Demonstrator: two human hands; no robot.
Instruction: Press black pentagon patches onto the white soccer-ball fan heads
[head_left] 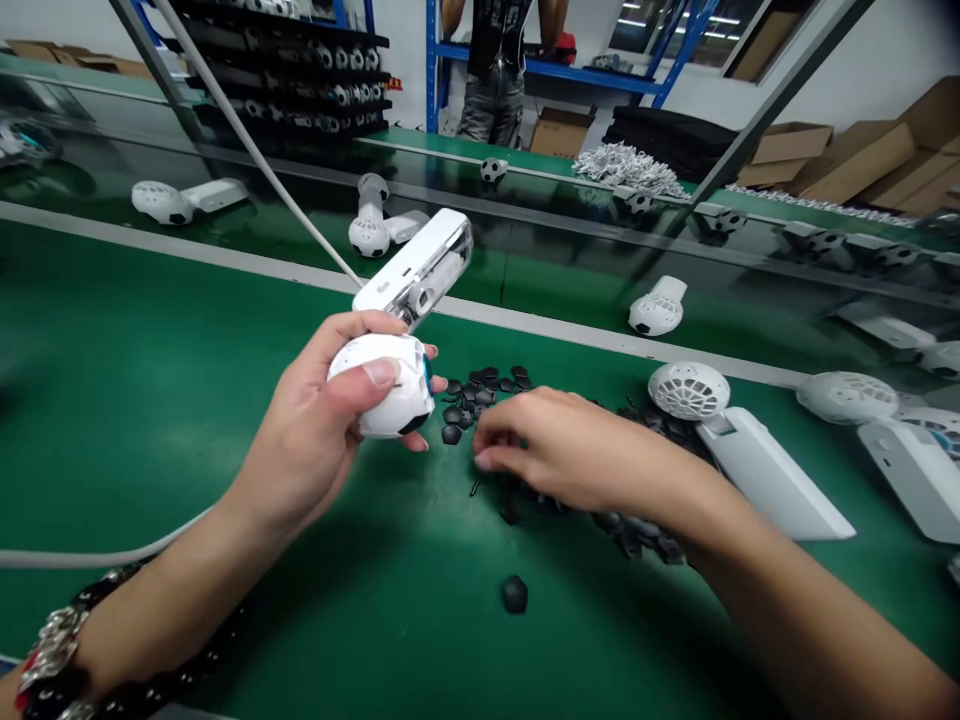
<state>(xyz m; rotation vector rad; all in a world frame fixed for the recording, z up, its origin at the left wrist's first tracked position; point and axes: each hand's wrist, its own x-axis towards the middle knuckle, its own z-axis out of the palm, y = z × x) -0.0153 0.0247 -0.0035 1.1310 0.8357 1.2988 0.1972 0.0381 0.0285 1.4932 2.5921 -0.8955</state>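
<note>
1. left hand (300, 435): closed around the rounded head of a white device (411, 258), thumb across the top, fingertips showing at the far side; the device's long body points up and away from the hand.
2. right hand (551, 440): fingers bent inward, tips close together, down at the near edge of a scatter of black pieces (480, 390); blurred, so cannot tell whether a piece is pinched.
3. single black pentagon (515, 594): apart from the scatter, on the green desk (405, 640), on the wrist side of the right hand's fingertips.
4. handling note, a judgement: take one piece by its edges, since they overlap and may come up in twos; hold the rounded head firm, away from the pile, without pressing on its open side.
5. white unit with vented disc (776, 480): lying to the right of the right hand, beyond the forearm.
6. stacked black trays (341, 36): far beyond the left hand; contain rows of white heads with black patches.
7. cardboard box (559, 138): far beyond the right hand; contents hidden.
8. open cardboard boxes (855, 165): far right of the right hand; flaps raised, contents not visible.
</note>
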